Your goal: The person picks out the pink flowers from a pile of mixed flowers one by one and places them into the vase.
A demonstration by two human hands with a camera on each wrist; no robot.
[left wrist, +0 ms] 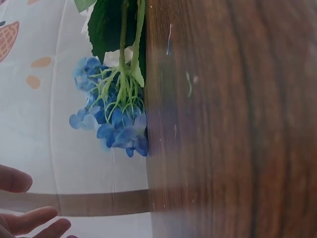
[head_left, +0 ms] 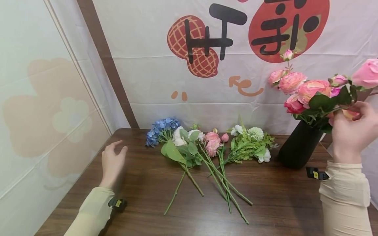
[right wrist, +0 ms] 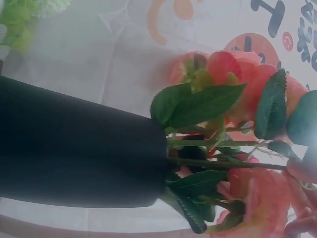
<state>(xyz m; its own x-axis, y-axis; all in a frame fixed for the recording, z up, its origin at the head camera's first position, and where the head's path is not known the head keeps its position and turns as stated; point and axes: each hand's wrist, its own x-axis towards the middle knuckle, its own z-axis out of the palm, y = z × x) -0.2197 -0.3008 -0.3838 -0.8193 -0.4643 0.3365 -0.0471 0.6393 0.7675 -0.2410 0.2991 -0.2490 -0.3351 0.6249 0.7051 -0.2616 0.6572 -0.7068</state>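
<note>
My right hand (head_left: pixel 352 134) pinches the stem of a large pink rose (head_left: pixel 366 73) above the mouth of a black vase (head_left: pixel 299 146). In the right wrist view, fingertips (right wrist: pixel 302 171) meet that stem at the right edge. Several pink peony-like blooms (head_left: pixel 313 91) and dark green leaves (right wrist: pixel 203 106) crowd out of the vase, which leans in the head view. Over the table's left side my left hand (head_left: pixel 113 162) hovers with fingers relaxed and nothing in them. Nearest to it lies a blue hydrangea (head_left: pixel 162 129), seen from its stem side in the left wrist view.
Along the back of the brown wooden table (head_left: pixel 141 203) lie white flowers (head_left: pixel 178 137), pink flowers (head_left: pixel 213 144) and a green-white bunch (head_left: pixel 251 144). Their bare stems (head_left: pixel 224 183) cross toward the front. A printed cloth (head_left: pixel 141 75) hangs behind, another at the left.
</note>
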